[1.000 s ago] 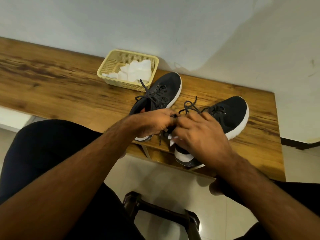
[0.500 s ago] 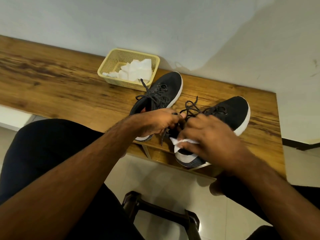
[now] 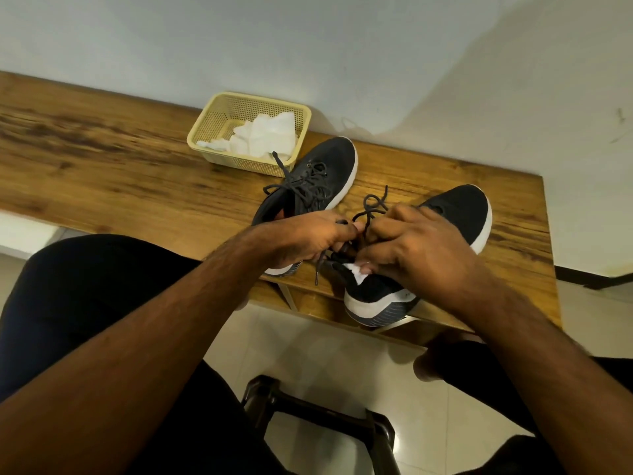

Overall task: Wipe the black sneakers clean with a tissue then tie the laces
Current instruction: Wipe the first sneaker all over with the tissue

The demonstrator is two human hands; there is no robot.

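Two black sneakers with white soles stand on the wooden table. The left sneaker (image 3: 325, 169) has its laces lying loose over the tongue. The right sneaker (image 3: 455, 214) points away from me, its heel at the table's front edge. My left hand (image 3: 305, 238) pinches one dark lace (image 3: 371, 207) of the right sneaker. My right hand (image 3: 414, 248) grips the other lace over the tongue and also holds a scrap of white tissue (image 3: 358, 274) under its fingers. One lace end hangs down between the shoes.
A cream plastic basket (image 3: 212, 132) with crumpled white tissues (image 3: 267, 135) stands behind the left sneaker, near the wall. The wooden table (image 3: 102, 166) stretches far to the left. A dark stool frame (image 3: 318, 419) is between my knees on the tiled floor.
Both hands have shifted slightly up the right sneaker's tongue, pulling its laces. The lace loop above my hands has tightened. The tissue scrap stays under my right fingers.
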